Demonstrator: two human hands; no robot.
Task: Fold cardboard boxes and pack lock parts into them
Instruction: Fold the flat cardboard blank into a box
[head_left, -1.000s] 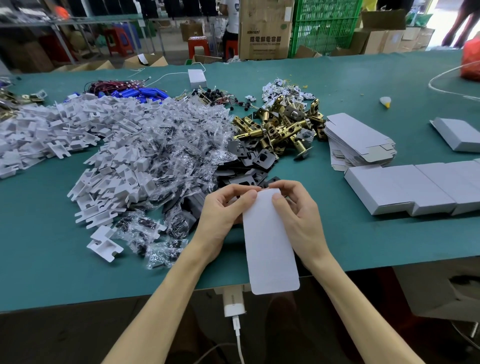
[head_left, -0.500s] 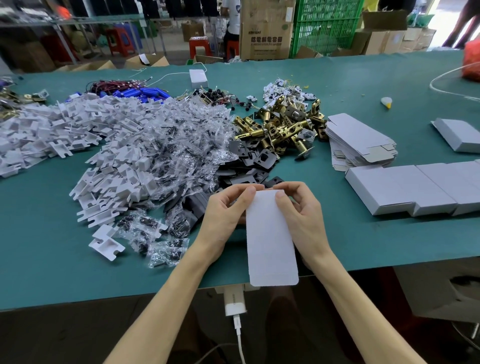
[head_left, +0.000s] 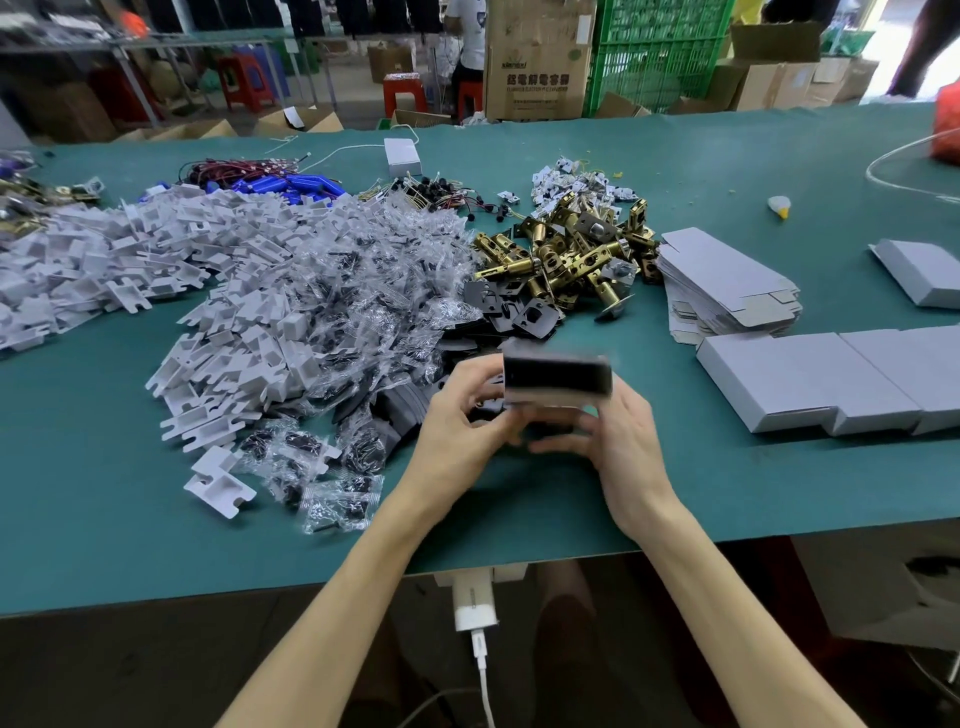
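Box: cardboard box held in the air just below the centre of the frame, over the near part of the surface; blurred, pale grey outside, with 1 open end turned to the camera and dark inside.
Left hand: left hand at the box's left end, fingers curled up round it and gripping it.
Right hand: right hand at the box's right end and underside, fingers reaching left beneath the box and holding it; they are blurred, so the exact grip is unclear.
Surface: green surface filling the middle band of the frame.
Left of centre: heap of white plastic inserts, running off the left edge.
Centre: clear bags of small dark parts heaped against the inserts, some spilling toward the near edge.
Behind the hands: dark grey plates, touching the pile of brass latches above them.
Right of the latches: stack of flat box blanks.
Right edge: row of folded boxes side by side, just below the blanks.
Upper centre: blue cylinders and bundled wires.
Upper right: small glue bottle, lying alone.
Near edge: white charger hanging under the surface, its cable dropping down.
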